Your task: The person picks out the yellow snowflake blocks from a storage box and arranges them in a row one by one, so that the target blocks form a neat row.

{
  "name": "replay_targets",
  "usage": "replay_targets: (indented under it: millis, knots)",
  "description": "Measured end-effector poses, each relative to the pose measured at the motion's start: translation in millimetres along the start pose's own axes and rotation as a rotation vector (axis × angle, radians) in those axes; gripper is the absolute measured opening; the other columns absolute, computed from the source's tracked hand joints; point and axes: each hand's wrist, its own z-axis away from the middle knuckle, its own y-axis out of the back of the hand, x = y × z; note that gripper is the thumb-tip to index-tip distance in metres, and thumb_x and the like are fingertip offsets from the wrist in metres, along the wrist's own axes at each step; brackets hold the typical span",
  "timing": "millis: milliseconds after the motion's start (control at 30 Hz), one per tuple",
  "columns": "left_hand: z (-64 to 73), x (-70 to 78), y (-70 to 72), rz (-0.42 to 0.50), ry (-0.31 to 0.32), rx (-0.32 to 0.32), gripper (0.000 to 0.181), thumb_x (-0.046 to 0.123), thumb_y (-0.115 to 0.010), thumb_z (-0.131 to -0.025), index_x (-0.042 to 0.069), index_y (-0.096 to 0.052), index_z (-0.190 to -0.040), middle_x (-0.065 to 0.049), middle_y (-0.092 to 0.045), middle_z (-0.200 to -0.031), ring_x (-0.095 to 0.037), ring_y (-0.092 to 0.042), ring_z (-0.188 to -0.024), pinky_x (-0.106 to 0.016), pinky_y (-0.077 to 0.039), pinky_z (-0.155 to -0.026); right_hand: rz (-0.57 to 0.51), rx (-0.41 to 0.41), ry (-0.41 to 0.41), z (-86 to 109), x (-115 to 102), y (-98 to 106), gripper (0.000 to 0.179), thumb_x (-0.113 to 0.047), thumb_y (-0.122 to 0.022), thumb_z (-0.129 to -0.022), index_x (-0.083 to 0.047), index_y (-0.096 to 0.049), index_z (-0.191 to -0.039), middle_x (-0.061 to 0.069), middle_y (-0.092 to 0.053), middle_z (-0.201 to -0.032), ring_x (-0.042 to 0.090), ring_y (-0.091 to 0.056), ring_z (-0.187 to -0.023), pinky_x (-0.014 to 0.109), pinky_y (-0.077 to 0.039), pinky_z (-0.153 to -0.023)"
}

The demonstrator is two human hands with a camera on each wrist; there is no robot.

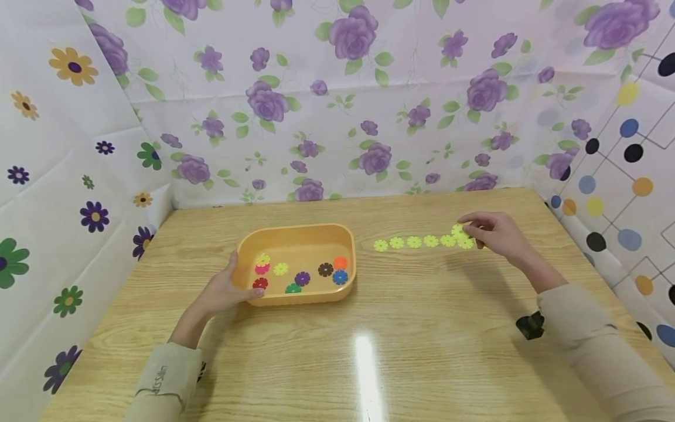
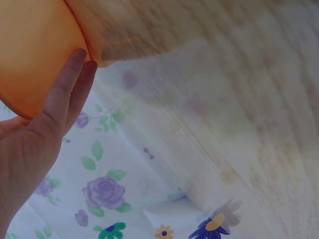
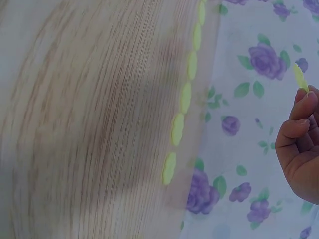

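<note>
My right hand (image 1: 494, 232) pinches a yellow snowflake disc (image 1: 457, 230) between thumb and fingertips. In the right wrist view, that disc (image 3: 300, 76) is seen edge-on, raised above the tabletop. Below and left of it, a straight row of yellow snowflake discs (image 1: 413, 241) lies on the table, its right end partly covered by the held disc. My left hand (image 1: 220, 291) grips the left end of an orange plastic basin (image 1: 295, 299), thumb over the near rim. The left wrist view shows its fingers (image 2: 65, 89) along the basin's outer wall.
Inside the basin lie several loose discs, among them a purple disc (image 1: 302, 278), a black disc (image 1: 325, 269) and a blue disc (image 1: 340, 277). Floral cloth (image 1: 316, 140) hangs behind the wooden table (image 1: 295, 363), with patterned sheets at both sides.
</note>
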Motion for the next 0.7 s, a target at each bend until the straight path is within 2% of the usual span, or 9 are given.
replay_targets:
  millis: [333,500,700]
  knots:
    - [0.2,-0.3,0.3,0.008,0.011,-0.001,0.118,0.045,-0.072,-0.073,0.001,0.012,-0.142,-0.031,-0.011,-0.145,-0.047,-0.019,-0.129,-0.057,-0.019,-0.102,0.052,0.023,-0.056,0.8,15.9,15.6,0.036,-0.023,-0.051,-0.094,0.001,-0.056,-0.120,0.010,-0.057,-0.081,0.017,-0.052,-0.058,0.029,-0.044,-0.050]
    - [0.1,-0.9,-0.1,0.011,0.004,0.000,0.118,0.044,-0.073,-0.073,0.001,0.012,-0.142,-0.031,-0.011,-0.145,-0.046,-0.020,-0.129,-0.057,-0.019,-0.102,0.065,0.033,-0.076,1.8,25.1,22.2,0.035,-0.023,-0.051,-0.094,0.001,-0.055,-0.119,0.015,-0.057,-0.082,0.019,-0.054,-0.060,0.030,-0.045,-0.051]
    - [-0.8,-1.9,-0.3,0.003,0.002,0.002,0.118,0.044,-0.073,-0.073,0.000,0.012,-0.142,-0.031,-0.012,-0.145,-0.046,-0.020,-0.129,-0.057,-0.019,-0.102,0.090,0.058,-0.109,3.0,37.6,29.9,0.038,-0.026,-0.051,-0.094,0.002,-0.055,-0.120,0.015,-0.058,-0.079,0.026,-0.055,-0.063,0.031,-0.043,-0.050]
